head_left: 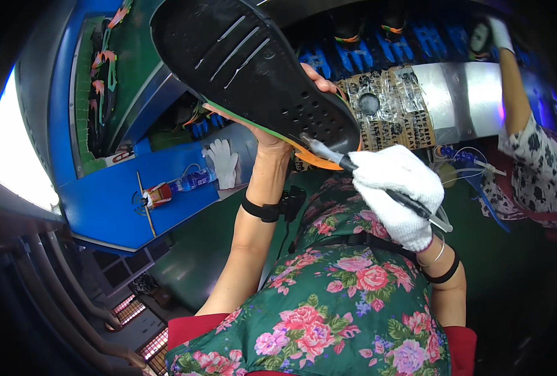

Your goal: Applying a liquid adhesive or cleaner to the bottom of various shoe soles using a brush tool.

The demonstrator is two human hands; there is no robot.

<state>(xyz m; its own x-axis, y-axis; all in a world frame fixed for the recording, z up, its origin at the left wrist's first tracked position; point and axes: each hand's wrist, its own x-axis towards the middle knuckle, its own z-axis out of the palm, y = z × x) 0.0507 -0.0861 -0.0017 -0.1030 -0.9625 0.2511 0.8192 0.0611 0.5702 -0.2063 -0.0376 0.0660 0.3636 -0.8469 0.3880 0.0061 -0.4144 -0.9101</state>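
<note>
The left hand (272,135) is bare and holds one black shoe sole (253,69) up from underneath, near the middle of the view. The fingers are spread apart and curled around the sole's lower end: a thumb shows at the sole's 3 o'clock edge, and other fingertips press its 7 o'clock edge. The sole runs from 11 o'clock down to 5 o'clock, with its glossy underside toward the camera, three thin pale streaks near its upper end and a patch of small holes near its lower end. A green and orange rim shows along its lower edge.

The right hand (399,191) wears a white glove. Its fingers are closed together around one brush (353,169), gripped like a pen, with the dark handle running out of the fist toward 4 o'clock. The brush's tip touches the sole at its 5 o'clock end, just beside the left hand's fingers.

One black band (263,210) circles the left wrist, and another black band and a thin bangle sit on the right wrist.

At 9 o'clock from the left hand lies a blue tray (103,207) with one small bottle (181,185) on it, and one spare white glove (223,161) just beside. At 2 o'clock a second person's arm (513,88), with a white glove on its hand, reaches up over a metal table (466,94). A row of blue holders (379,53) stands at 1 o'clock; I cannot count them surely.
</note>
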